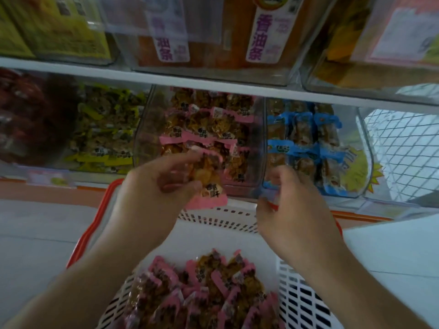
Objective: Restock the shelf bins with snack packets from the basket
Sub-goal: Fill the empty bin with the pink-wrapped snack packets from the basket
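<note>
The left hand (152, 186) pinches a pink-edged packet (209, 181) just before the middle clear bin (199, 138), which holds like packets. The right hand (292, 210) is loosely curled; whether it holds anything I cannot tell. More packets (204, 293) lie in the white basket (301, 300). An upper label (263, 36) reads 香油条.

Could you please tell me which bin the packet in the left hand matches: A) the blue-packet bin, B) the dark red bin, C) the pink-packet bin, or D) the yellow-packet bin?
C: the left hand holds a pink-edged packet right in front of the pink-packet bin, whose packets have the same pink edges.
</note>
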`<state>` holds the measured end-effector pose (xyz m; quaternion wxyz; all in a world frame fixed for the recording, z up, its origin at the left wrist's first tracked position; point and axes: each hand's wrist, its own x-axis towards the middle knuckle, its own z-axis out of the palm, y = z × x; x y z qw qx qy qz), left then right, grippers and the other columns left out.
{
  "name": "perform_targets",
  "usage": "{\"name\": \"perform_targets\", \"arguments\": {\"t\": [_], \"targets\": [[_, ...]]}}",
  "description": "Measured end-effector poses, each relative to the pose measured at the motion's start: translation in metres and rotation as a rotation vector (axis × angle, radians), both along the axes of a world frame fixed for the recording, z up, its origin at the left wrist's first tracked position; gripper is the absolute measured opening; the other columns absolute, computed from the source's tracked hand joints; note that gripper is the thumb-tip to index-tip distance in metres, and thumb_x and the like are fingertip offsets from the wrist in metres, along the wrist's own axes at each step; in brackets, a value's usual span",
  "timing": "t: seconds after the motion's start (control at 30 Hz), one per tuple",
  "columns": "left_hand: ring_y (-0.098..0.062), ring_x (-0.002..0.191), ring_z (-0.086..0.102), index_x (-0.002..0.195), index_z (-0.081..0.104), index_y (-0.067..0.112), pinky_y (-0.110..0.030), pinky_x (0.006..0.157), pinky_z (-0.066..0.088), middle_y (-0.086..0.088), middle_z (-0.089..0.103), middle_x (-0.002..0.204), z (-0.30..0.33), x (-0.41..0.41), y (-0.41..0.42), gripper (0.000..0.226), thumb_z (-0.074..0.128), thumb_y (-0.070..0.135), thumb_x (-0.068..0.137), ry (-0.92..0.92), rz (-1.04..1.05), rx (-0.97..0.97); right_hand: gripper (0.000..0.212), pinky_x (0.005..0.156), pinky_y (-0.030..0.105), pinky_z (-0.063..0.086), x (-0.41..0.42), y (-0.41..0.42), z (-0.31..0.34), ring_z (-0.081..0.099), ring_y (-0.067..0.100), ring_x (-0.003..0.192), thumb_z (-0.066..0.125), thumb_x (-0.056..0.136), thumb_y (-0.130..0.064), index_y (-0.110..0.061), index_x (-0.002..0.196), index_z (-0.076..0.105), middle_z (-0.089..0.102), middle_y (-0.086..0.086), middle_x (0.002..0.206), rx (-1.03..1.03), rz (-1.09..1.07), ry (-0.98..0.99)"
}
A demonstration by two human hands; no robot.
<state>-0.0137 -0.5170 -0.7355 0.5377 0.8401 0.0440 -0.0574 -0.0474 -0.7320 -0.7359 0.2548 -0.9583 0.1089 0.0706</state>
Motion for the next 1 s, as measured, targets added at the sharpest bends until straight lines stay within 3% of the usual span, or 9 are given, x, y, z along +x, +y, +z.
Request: {"name": "perform_targets", "arguments": {"t": [0.13, 0.27, 0.33, 0.5, 0.57, 0.7, 0.9, 1.0], "targets": [[0.005, 0.095, 0.070, 0.122, 0.071, 0.046, -0.023, 0.085, 0.060, 0.023, 0.075, 0.102, -0.007, 0.067, -0.036, 0.041, 0.081, 0.025, 0.088, -0.152, -0.029, 0.090, 0.059, 0.109, 0.032, 0.041, -0.002, -0.008, -0.003, 0.039, 0.020, 0.131, 0.063, 0.098, -0.034, -0.020, 0.149, 0.039, 0.046, 0.001, 0.139, -0.194, 0.113, 0.061], [0.001, 0.103, 0.067, 0.125, 0.072, 0.037, -0.020, 0.091, 0.055, 0.020, 0.073, 0.108, -0.036, 0.126, -0.073, 0.039, 0.080, 0.028, 0.087, -0.181, -0.064, 0.166, 0.068, 0.119, 0.039, 0.039, -0.002, -0.006, 0.000, 0.033, 0.023, 0.138, 0.060, 0.096, -0.039, -0.019, 0.153, 0.029, 0.039, 0.002, 0.146, -0.215, 0.153, 0.126], [0.000, 0.103, 0.066, 0.125, 0.072, 0.037, -0.015, 0.087, 0.053, 0.018, 0.072, 0.107, -0.048, 0.143, -0.086, 0.040, 0.080, 0.027, 0.087, -0.174, -0.088, 0.234, 0.071, 0.120, 0.041, 0.038, -0.001, -0.007, 0.001, 0.033, 0.025, 0.139, 0.061, 0.096, -0.039, -0.018, 0.154, 0.027, 0.037, 0.003, 0.147, -0.224, 0.165, 0.155], [-0.017, 0.117, 0.061, 0.131, 0.067, 0.039, -0.040, 0.100, 0.054, 0.010, 0.068, 0.127, -0.070, 0.158, -0.093, 0.042, 0.076, 0.031, 0.091, -0.199, -0.172, 0.402, 0.060, 0.119, 0.042, 0.038, 0.002, -0.012, 0.003, 0.033, 0.027, 0.137, 0.059, 0.097, -0.039, -0.018, 0.148, 0.034, 0.037, 0.005, 0.144, -0.224, 0.195, 0.192], [-0.028, 0.126, 0.049, 0.131, 0.066, 0.042, -0.046, 0.107, 0.044, 0.003, 0.060, 0.132, -0.077, 0.159, -0.094, 0.041, 0.074, 0.037, 0.092, -0.259, -0.193, 0.559, 0.058, 0.120, 0.042, 0.037, 0.002, -0.013, 0.003, 0.032, 0.027, 0.137, 0.059, 0.097, -0.038, -0.018, 0.146, 0.036, 0.037, 0.005, 0.143, -0.217, 0.199, 0.187], [-0.032, 0.129, 0.035, 0.135, 0.064, 0.042, -0.046, 0.111, 0.031, 0.001, 0.048, 0.135, -0.078, 0.157, -0.097, 0.041, 0.070, 0.041, 0.094, -0.303, -0.184, 0.718, 0.056, 0.120, 0.042, 0.035, 0.002, -0.012, 0.000, 0.031, 0.028, 0.138, 0.058, 0.096, -0.037, -0.017, 0.145, 0.037, 0.038, 0.005, 0.143, -0.216, 0.207, 0.163], [-0.030, 0.132, 0.039, 0.140, 0.059, 0.038, -0.045, 0.112, 0.032, 0.003, 0.053, 0.140, -0.066, 0.144, -0.091, 0.043, 0.063, 0.035, 0.098, -0.303, -0.227, 0.698, 0.050, 0.112, 0.040, 0.044, 0.001, -0.015, 0.004, 0.037, 0.024, 0.130, 0.063, 0.094, -0.027, -0.018, 0.139, 0.043, 0.042, 0.002, 0.135, -0.146, 0.178, 0.116], [-0.025, 0.129, 0.050, 0.135, 0.064, 0.032, -0.041, 0.113, 0.040, 0.001, 0.059, 0.137, -0.046, 0.117, -0.071, 0.038, 0.061, 0.028, 0.097, -0.365, -0.262, 0.617, 0.036, 0.090, 0.033, 0.051, 0.001, -0.017, 0.013, 0.050, 0.019, 0.111, 0.066, 0.090, -0.012, -0.020, 0.123, 0.055, 0.050, -0.002, 0.121, -0.063, 0.122, 0.037]]}}
